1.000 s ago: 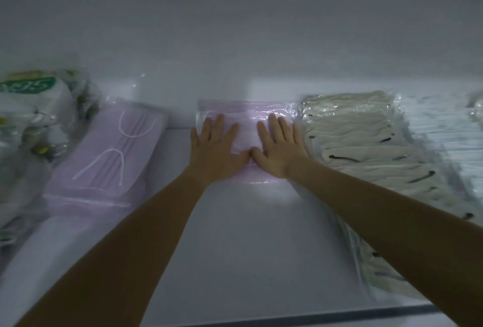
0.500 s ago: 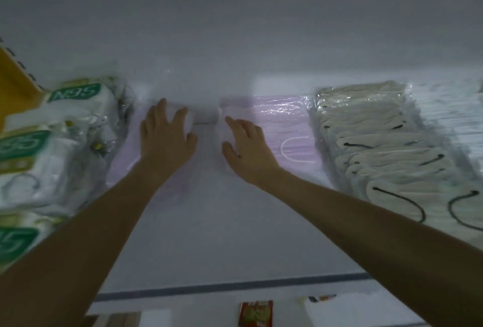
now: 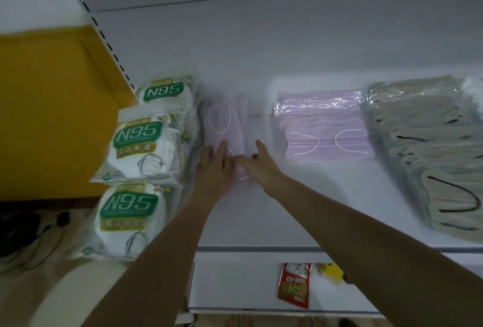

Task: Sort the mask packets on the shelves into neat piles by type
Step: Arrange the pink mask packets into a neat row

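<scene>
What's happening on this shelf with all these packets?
A person is tidying mask packets on a white shelf. Both hands are at the near end of a pink mask packet lying beside the N95 packets. The left hand rests on it with fingers extended. The right hand touches its near end, but blur hides whether it grips. A second pink packet and a pile of beige masks lie to the right, untouched.

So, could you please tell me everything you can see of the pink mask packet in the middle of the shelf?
The pink mask packet is a stack of lilac pleated masks in clear, crinkled film, white ear loops showing on top. It lies flat on the white shelf, right edge close beside the beige mask packets; whether they touch is unclear. Nothing rests on it.
</scene>
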Demonstrator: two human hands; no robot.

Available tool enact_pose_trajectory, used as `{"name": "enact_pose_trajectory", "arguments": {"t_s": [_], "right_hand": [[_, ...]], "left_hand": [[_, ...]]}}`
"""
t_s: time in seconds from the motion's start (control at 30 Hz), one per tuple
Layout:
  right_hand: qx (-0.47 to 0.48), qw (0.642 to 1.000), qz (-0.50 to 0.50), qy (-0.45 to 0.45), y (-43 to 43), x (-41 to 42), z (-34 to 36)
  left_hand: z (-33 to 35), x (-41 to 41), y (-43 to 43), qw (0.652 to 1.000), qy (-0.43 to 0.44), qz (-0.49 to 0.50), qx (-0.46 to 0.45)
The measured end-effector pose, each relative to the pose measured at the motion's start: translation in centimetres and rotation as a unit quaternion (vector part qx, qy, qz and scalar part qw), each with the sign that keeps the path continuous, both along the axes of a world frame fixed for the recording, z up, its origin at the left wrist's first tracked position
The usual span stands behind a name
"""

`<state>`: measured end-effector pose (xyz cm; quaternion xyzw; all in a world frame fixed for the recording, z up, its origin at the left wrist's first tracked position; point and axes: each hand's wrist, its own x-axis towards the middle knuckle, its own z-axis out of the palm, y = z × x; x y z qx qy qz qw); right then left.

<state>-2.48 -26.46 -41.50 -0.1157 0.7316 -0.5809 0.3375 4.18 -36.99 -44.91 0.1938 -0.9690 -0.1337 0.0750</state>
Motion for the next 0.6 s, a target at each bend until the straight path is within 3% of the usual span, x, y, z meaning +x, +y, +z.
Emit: {"name": "enact_pose_trajectory", "arguments": {"t_s": [0.1, 0.23, 0.33, 0.47, 0.6], "right_hand": [[-0.038, 0.998, -0.035, -0.040, -0.4, 0.3, -0.5], [-0.080, 0.995, -0.050, -0.044, -0.1, 1.2, -0.8], [-0.090, 0.995, -0.046, -0.001, 1.9, 0.7, -0.5], [-0.046, 0.997, 0.012, 0.067, 7.0, -1.3, 0.6], [0.032, 0.984, 0.078, 0.154, 13.4, -4.1, 1.8]], "left_hand": [[-2.1, -0.5, -2.0, 0.991, 0.066, -0.056, 0.097], [-0.1, 0.6, 0.8, 0.972, 0.171, -0.044, 0.158], [0.2, 1.1, 3.8, 0.944, 0.245, 0.043, 0.218], [-1.0, 1.5, 8.6, 0.912, 0.238, 0.063, 0.328], [-0.6, 1.8, 13.0, 0.902, 0.246, 0.010, 0.355]]}}
